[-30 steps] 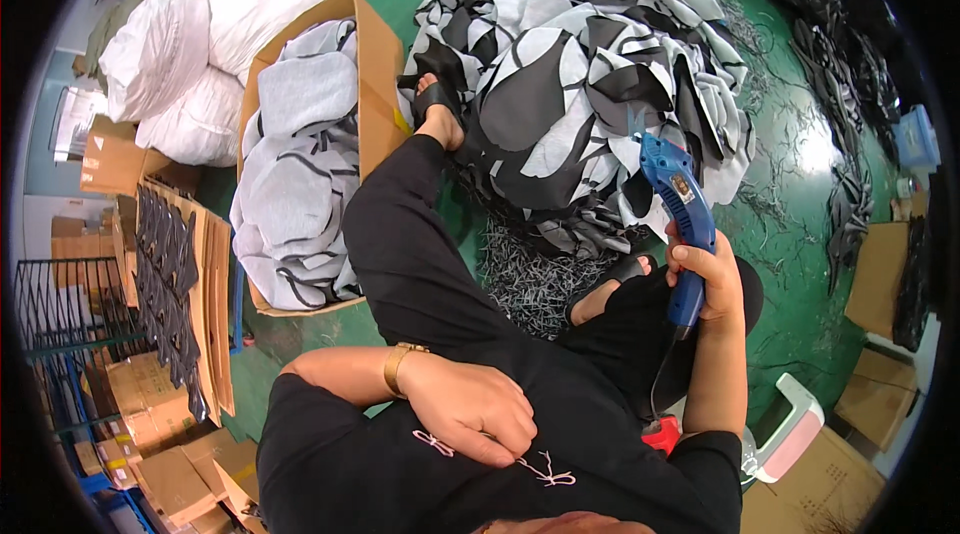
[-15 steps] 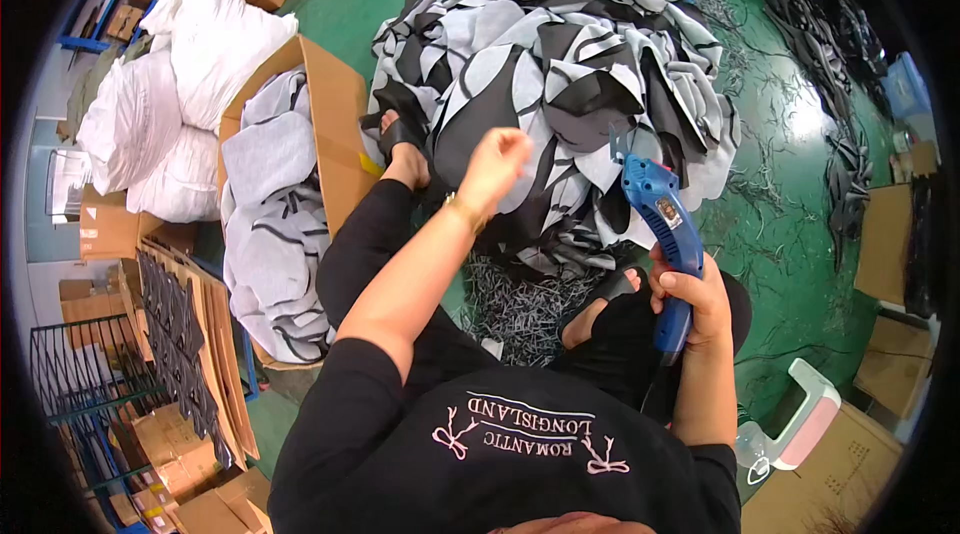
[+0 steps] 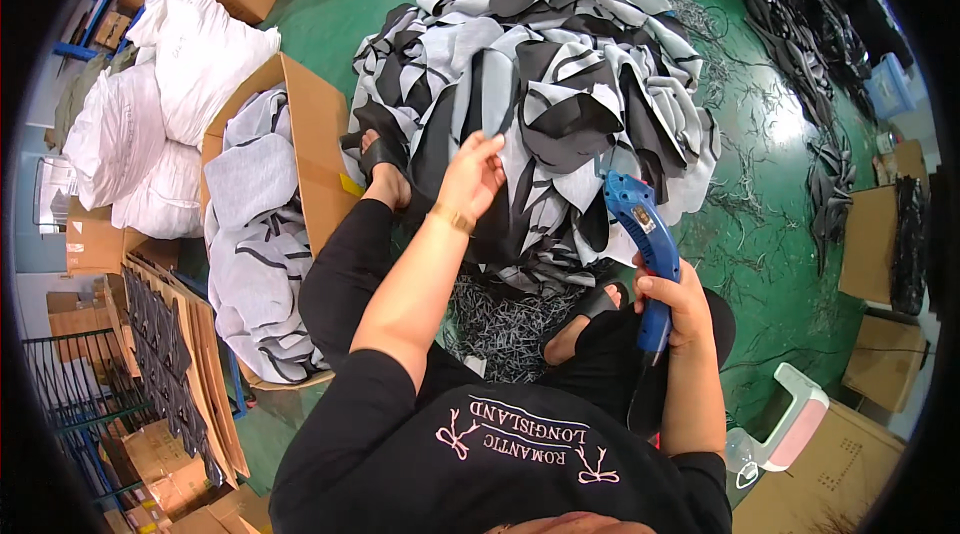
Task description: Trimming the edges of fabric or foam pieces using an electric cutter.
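My right hand (image 3: 678, 304) is wrapped around blue electric scissors (image 3: 648, 239), their small metal blades pointing up toward the heap. A large heap of grey and black fabric pieces (image 3: 575, 39) lies on the floor before me. At the heap's near left side, my left hand (image 3: 474, 177) has its thumb and fingertips pinched together at the lower end of a grey fabric piece (image 3: 488, 94) with black along its edge. The other fingers are curled. The scissors' blades are close to a folded black piece (image 3: 570, 129) and apart from my left hand.
Left of my leg stands an open cardboard box (image 3: 322, 154) filled with grey pieces; white sacks (image 3: 195, 59) are stacked behind it. Thin trimmings (image 3: 510, 324) lie between my feet. At right are a white and pink stool (image 3: 800, 424) and black bundles (image 3: 790, 44) on the green floor (image 3: 790, 264).
My left hand has moved slightly left, from a blurred reach over the heap to a pinch on the fabric piece. The view has shifted; the scissors remain in my right hand.
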{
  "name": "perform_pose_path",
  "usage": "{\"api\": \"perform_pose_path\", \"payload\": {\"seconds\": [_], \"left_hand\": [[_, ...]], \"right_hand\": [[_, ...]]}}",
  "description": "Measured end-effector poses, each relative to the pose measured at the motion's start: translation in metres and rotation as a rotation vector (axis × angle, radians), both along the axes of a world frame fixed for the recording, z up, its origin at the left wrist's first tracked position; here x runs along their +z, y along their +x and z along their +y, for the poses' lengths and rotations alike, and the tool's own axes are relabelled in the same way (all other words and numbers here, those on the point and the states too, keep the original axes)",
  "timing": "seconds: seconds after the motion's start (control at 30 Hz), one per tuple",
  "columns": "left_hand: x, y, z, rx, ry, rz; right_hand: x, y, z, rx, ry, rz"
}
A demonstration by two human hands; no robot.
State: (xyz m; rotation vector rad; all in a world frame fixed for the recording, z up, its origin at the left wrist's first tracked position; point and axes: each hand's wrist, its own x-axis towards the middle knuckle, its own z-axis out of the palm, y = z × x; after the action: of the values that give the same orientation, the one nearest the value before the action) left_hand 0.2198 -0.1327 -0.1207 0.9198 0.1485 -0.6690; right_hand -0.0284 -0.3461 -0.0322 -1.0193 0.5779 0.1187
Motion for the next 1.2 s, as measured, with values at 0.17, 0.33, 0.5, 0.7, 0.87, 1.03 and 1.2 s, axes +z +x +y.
{"api": "perform_pose_path", "payload": {"seconds": [0.17,0.33,0.5,0.7,0.87,1.03,1.2], "left_hand": [[0.050,-0.111,0.014,-0.176,-0.224,0.051],[0.071,-0.178,0.022,-0.352,-0.124,-0.027],[0.074,-0.179,0.068,-0.442,-0.210,0.024],[0.091,-0.185,0.096,-0.297,0.084,-0.113],[0.107,-0.192,0.108,-0.015,-0.088,-0.055],[0.113,-0.192,0.113,0.101,-0.063,-0.101],[0.108,-0.193,0.111,0.198,-0.039,-0.173]], "right_hand": [[0.006,0.011,0.024,0.032,-0.024,-0.010],[0.015,0.006,0.065,0.156,-0.316,-0.085],[0.023,-0.007,0.097,0.204,-0.472,-0.128],[0.039,-0.013,0.119,0.278,-0.506,-0.158],[0.056,-0.037,0.106,0.192,-0.330,-0.157],[0.067,-0.071,0.113,0.230,-0.362,-0.108],[0.067,-0.081,0.124,0.330,-0.405,-0.033]]}}
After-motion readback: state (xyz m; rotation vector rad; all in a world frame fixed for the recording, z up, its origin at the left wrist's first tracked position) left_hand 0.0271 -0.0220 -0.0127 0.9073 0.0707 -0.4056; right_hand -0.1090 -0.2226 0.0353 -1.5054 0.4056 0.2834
